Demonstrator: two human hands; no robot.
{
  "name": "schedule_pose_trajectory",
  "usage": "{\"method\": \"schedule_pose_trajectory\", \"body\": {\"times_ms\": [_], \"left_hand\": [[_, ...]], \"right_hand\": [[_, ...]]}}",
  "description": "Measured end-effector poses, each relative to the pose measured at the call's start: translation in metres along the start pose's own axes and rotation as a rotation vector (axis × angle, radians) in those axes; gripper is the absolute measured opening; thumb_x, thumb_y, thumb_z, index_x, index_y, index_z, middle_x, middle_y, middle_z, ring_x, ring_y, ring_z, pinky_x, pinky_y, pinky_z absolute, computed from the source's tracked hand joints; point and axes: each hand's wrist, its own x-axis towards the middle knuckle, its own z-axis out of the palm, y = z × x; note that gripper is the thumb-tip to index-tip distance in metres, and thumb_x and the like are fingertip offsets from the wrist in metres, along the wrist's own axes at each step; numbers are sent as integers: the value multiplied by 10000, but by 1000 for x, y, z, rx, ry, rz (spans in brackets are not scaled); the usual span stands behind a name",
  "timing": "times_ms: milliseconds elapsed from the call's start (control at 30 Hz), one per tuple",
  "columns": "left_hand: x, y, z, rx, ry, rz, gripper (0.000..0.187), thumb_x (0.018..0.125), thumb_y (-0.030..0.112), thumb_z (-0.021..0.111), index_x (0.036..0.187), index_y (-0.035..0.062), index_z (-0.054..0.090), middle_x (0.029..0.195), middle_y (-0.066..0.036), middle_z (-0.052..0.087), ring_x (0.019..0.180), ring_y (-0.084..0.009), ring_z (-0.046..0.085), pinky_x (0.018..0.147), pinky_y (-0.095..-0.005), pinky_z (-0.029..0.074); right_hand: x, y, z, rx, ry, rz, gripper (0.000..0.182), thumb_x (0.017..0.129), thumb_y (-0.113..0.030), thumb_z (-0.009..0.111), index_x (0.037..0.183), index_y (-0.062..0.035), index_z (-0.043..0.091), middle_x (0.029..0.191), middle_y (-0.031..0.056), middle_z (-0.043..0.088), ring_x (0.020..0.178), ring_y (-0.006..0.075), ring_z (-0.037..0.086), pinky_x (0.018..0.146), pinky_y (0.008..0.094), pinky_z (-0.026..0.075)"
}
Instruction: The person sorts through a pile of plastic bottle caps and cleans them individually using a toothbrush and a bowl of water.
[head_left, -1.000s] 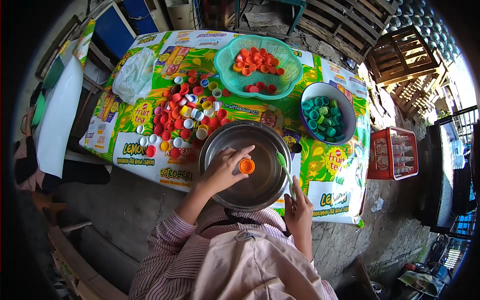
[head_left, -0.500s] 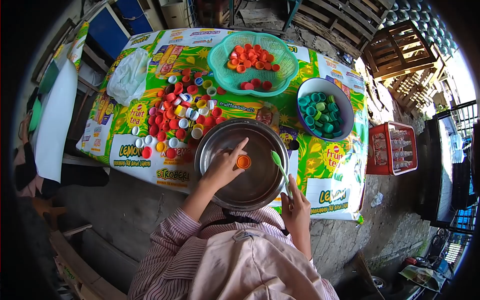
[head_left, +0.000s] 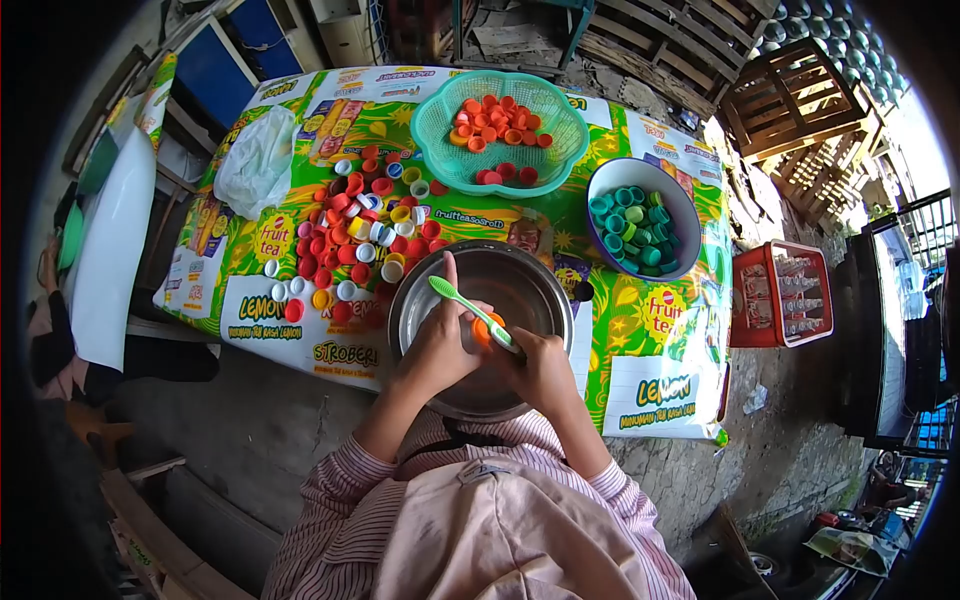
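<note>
Over a round steel bowl (head_left: 545,290) at the table's near edge, both hands are close together. My left hand (head_left: 440,345) grips an orange bottle cap (head_left: 486,328) between thumb and fingers, its index finger pointing up. In my right hand (head_left: 540,370) is a green and white toothbrush (head_left: 463,299), its handle lying across the orange cap and its green head beyond the left hand. Left of the bowl lies a loose pile of red, white and yellow bottle caps (head_left: 350,225).
A green plastic basket (head_left: 425,150) at the back holds orange and red caps. To its right, a white-and-blue bowl (head_left: 685,215) has green caps. A plastic bag (head_left: 255,160) lies at left; a red crate (head_left: 750,300) of bottles stands beyond the table.
My right hand has moved left over the bowl, bringing the toothbrush from the bowl's right side to the orange cap. My left hand keeps the cap above the bowl.
</note>
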Motion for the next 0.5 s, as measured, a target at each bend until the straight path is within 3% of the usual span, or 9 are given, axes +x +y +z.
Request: {"method": "schedule_pose_trajectory", "body": {"times_ms": [67, 133, 233, 467, 500], "left_hand": [[-1, 10, -2, -41, 31, -38, 1160, 610, -41, 689, 1384, 45, -172, 983, -134, 628, 899, -252, 612, 812, -330, 482], [-2, 15, -3, -2, 14, -67, 1168, 606, -44, 689, 1381, 47, -180, 985, -131, 629, 914, -252, 606, 831, -329, 473], [-3, 24, -4, 13, -8, -120, 1170, 605, -54, 682, 1377, 55, -190, 1006, -129, 627, 950, -251, 588, 877, -326, 449], [-2, 24, -4, 0, 11, -65, 1158, 623, -45, 685, 1381, 59, -184, 991, -138, 622, 926, -254, 602, 848, -336, 463], [-2, 23, -4, 3, 30, -16, 1150, 627, -34, 691, 1386, 54, -168, 968, -141, 618, 893, -260, 604, 820, -336, 478]], "right_hand": [[3, -1, 1, 39, -41, 23, 187, 791, -134, 643, 730, 30, 577, 536, 173, 530, 455, 285, 540, 456, 331, 409], [5, -7, -1, 132, -111, 193, 180, 762, -150, 658, 833, 13, 630, 618, 206, 580, 563, 350, 594, 511, 378, 455], [3, -8, -3, 191, -97, 228, 186, 764, -161, 666, 812, 15, 631, 619, 204, 581, 553, 345, 593, 508, 368, 454], [-1, -2, 1, 8, 17, 58, 166, 769, -147, 654, 775, 9, 598, 573, 182, 556, 535, 340, 582, 493, 384, 444], [-2, 1, 2, -13, 77, 24, 138, 776, -124, 650, 774, 7, 610, 543, 159, 530, 478, 240, 542, 466, 344, 417]]}}
